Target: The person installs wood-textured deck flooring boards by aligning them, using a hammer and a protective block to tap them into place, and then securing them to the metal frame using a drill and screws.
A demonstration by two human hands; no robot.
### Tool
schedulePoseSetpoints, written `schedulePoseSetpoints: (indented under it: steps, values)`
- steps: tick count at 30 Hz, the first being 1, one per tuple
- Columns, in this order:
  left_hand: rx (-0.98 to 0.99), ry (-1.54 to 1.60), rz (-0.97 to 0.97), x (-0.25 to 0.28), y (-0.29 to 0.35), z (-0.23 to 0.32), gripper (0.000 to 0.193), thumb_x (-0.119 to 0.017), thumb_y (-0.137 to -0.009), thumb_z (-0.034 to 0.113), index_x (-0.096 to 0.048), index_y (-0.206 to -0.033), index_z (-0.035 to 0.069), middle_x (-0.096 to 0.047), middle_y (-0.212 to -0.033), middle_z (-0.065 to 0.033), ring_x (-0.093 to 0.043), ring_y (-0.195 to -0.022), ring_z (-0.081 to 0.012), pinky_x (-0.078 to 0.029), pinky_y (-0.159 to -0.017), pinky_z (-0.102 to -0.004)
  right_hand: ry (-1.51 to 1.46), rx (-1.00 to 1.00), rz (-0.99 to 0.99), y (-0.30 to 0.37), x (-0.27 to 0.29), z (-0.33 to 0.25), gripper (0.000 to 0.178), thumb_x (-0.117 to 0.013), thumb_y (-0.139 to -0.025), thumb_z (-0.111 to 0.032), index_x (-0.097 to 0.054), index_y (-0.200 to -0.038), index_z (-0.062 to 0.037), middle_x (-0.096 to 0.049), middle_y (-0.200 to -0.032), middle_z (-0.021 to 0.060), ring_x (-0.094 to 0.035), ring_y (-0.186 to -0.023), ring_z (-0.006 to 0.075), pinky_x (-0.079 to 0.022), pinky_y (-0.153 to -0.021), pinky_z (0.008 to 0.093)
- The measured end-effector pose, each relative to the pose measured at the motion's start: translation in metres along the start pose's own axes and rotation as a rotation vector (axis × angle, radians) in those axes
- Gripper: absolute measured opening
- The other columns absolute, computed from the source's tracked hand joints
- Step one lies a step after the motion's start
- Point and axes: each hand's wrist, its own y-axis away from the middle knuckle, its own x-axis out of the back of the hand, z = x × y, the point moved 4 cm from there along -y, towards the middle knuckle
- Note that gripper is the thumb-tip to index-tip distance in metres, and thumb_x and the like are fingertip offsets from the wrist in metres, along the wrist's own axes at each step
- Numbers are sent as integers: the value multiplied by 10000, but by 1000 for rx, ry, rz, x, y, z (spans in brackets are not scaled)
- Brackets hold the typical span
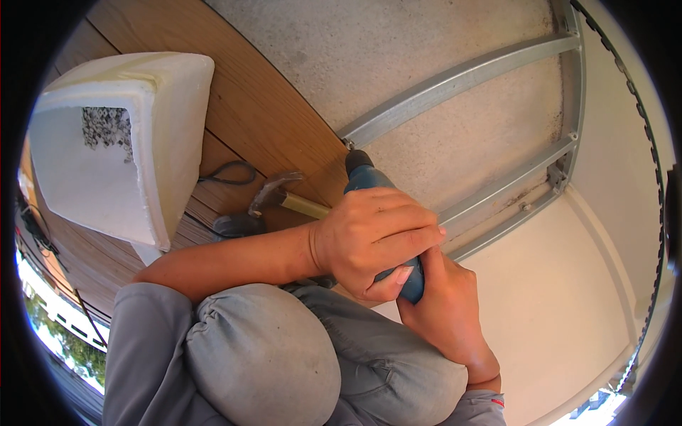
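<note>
A blue power drill [366,177] with a black chuck [356,160] points away from me. My left hand [376,234] wraps over the top of its body with closed fingers. Behind it, my right hand [446,302] grips the rear of the drill; its handle and trigger are hidden under the hands. The drill's tip meets the near end of a grey metal channel [462,85], beside the edge of a brown plank [284,106]. A small metal piece [349,144] shows at that spot, too small to name surely.
A whitish tub-like container [181,135] with a speckled grey patch lies at the left. Near my left forearm are a hammer [273,190], a looped dark cable [238,170] and a dark rounded object [238,226]. More metal channels [511,181] cross the pale panel [490,135]. My bent knees [266,355] are below.
</note>
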Motion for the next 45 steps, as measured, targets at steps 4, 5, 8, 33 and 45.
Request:
schedulePoseSetpoints:
  steps: [4,5,8,33,45]
  values:
    - [1,14,13,4,2,-4,457,-648,-677,198,-701,-1052,-58,-702,-975,-193,-693,-790,-340,-596,-733,-413,23,27,-8,-6,0,0,577,-774,-759,-81,-541,-1277,18,-681,-854,178,-696,-741,398,-551,-632,460]
    - [-2,22,16,3,2,-5,458,-648,-678,197,-700,-1054,-60,-700,-975,-194,-691,-788,-341,-595,-731,-413,37,41,-21,-7,1,-1,586,-754,-770,-59,-515,-1298,28,-688,-847,186,-702,-756,407,-549,-636,462]
    - [-9,15,38,5,0,-4,463,-654,-680,196,-700,-1061,-62,-701,-973,-198,-694,-793,-343,-595,-731,-415,51,23,-14,-7,3,-2,588,-757,-770,-65,-515,-1299,22,-690,-851,181,-703,-756,406,-549,-637,460]
    - [47,-585,-78,147,29,122,261,-689,-944,47,-674,-1195,-26,-686,-1130,-178,-687,-989,-353,-566,-869,-398,-223,-127,338,59,-1,-19,746,-721,-849,-29,-436,-1536,-79,-752,-941,198,-760,-821,320,-578,-750,414]
    - [804,-1199,-374,344,78,-16,168,-715,-866,164,-747,-976,41,-744,-935,-166,-713,-897,-343,-565,-795,-450,-882,-264,554,118,-57,22,646,-779,-830,-79,-501,-1406,10,-739,-966,134,-715,-813,180,-546,-623,292]
